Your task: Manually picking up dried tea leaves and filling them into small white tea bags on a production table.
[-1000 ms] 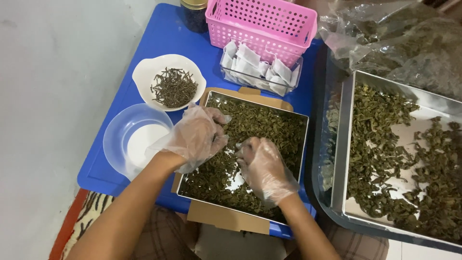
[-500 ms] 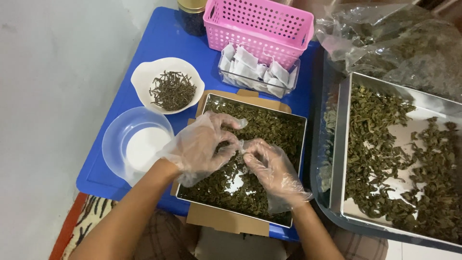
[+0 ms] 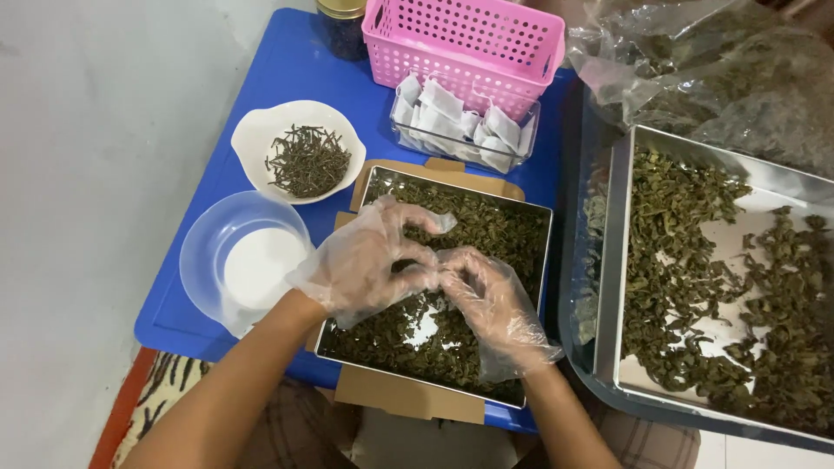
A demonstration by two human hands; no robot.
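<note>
Over the metal tray [image 3: 541, 260] of dried leaves [image 3: 486, 230], the gloved left hand [image 3: 365, 260] and right hand [image 3: 491, 300] pinch one leaf piece together, fingers curled narrow; small, gentle picks over the tray should keep bits from scattering.

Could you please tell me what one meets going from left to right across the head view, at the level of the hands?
Clear plastic bowl → left hand → right hand → large metal tray of dried leaves.
</note>
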